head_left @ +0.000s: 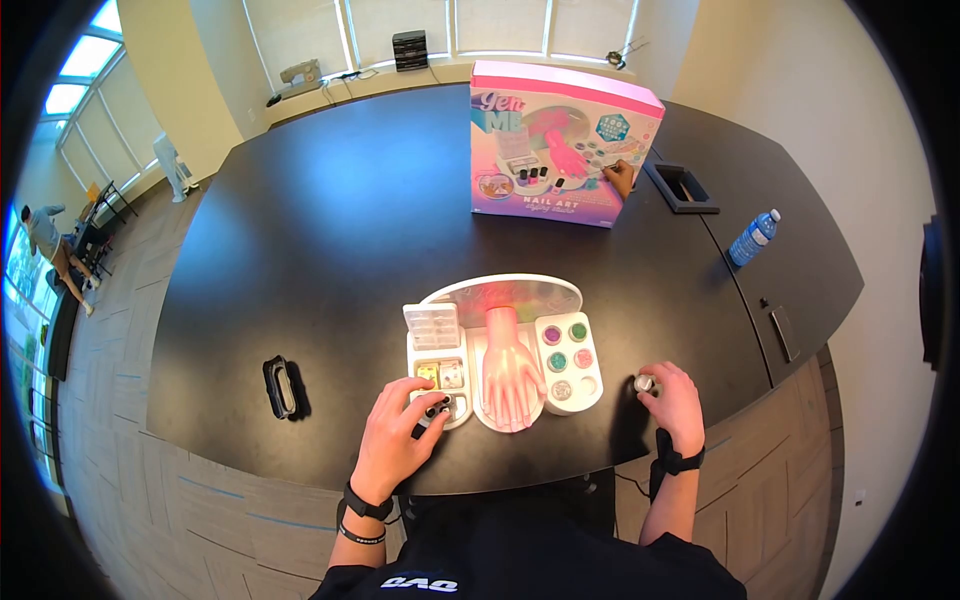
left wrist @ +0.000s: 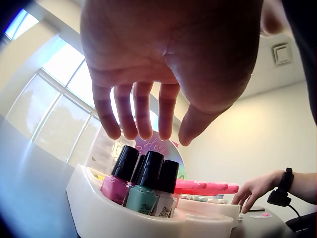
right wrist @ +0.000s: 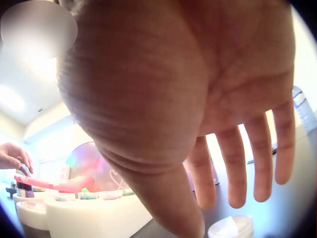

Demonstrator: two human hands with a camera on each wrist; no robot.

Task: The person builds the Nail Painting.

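Over the nail polish bottles [head_left: 437, 408] at the stand's left front, my left hand [head_left: 393, 440] hovers with fingers spread. In the left wrist view, pink, green and whitish bottles [left wrist: 141, 198] with black caps stand upright below the fingertips of the left hand [left wrist: 168, 59], apart from them. My right hand [head_left: 674, 408] is beside a small round jar [head_left: 645, 383] on the table, right of the stand. The right wrist view has the right hand [right wrist: 198, 99] with long, relaxed fingers and the thumb close to the jar [right wrist: 232, 227]; contact is unclear.
A pink model hand [head_left: 510, 375] lies in the white stand [head_left: 568, 401], between the bottles and several glitter pots [head_left: 556, 362]. A large box [head_left: 550, 150] stands behind. Around are a water bottle [head_left: 755, 238], a black frame-like object [head_left: 281, 388] and a table socket [head_left: 682, 188].
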